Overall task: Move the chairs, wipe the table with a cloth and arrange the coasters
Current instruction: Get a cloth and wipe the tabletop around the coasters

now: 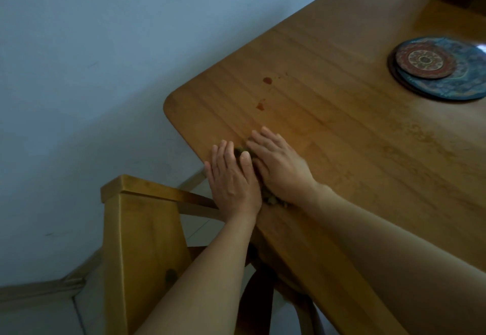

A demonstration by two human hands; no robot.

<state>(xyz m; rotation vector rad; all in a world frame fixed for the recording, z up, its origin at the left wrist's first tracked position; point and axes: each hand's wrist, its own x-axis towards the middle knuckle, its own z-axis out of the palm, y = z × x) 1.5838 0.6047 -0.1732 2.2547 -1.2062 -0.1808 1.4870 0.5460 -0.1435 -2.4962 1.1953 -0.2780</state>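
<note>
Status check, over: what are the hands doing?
Left hand, right hand flat on cloth at table edge. Red stains just ahead, unwiped. Coasters stacked far right, nothing in the way.

left hand [231, 176], right hand [278, 169] flat on cloth [273, 199] | table [342, 129] | coasters [441, 69] apparently stacked

Bunched dark cloth [272, 199] at the edge of the stained wooden table [342, 150], two patterned round coasters [431, 66] stacked far right, wooden chair [147, 229] alongside.
</note>
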